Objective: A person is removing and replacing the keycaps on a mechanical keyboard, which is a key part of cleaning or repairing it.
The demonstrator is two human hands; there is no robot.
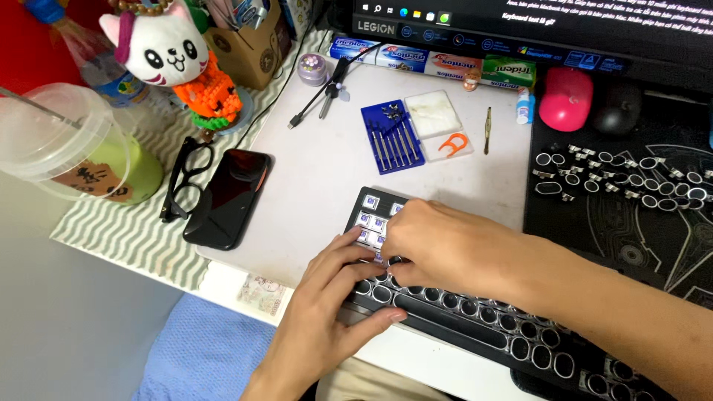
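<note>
**Both hands worked the bare corner of a round-key keyboard**

Your left hand point(327, 312) lay flat across the lower edge of the black keyboard point(475, 327) at bottom centre of the frame, fingers spread over its round keys. Your right hand point(445, 249) curled narrow over the exposed switches point(369, 217) at the board's upper left corner; whether its fingertips pinched anything could not be told. The keyboard sat slanted on the white bench point(327, 171). Loose round keycaps point(616, 174) lay scattered on the dark mat point(668, 230) at right. A blue screwdriver set point(392, 137) stood above centre, and a black phone point(226, 197) and black glasses point(186, 178) rested at left.
</note>
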